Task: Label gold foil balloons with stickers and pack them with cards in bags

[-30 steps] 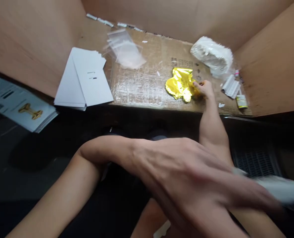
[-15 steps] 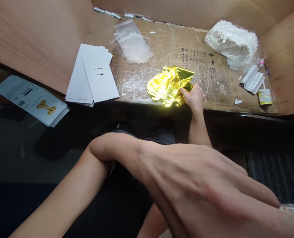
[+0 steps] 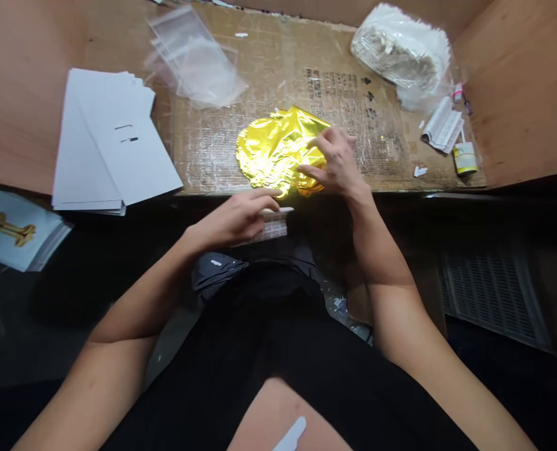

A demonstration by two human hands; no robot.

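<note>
Hands: left (image 3: 238, 219) holds packet (image 3: 275, 227), right (image 3: 337, 166) pins crosswise foil (image 3: 269, 147).

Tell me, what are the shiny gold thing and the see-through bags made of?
The gold sheet pinched by the right hand looks like thin metallic foil, maybe metallised plastic film: mirror-shiny, crumpled into sharp creases. The clear bags look like thin glossy plastic: the table shows through them. The left hand holds a small white packet; its material is unclear.
</note>
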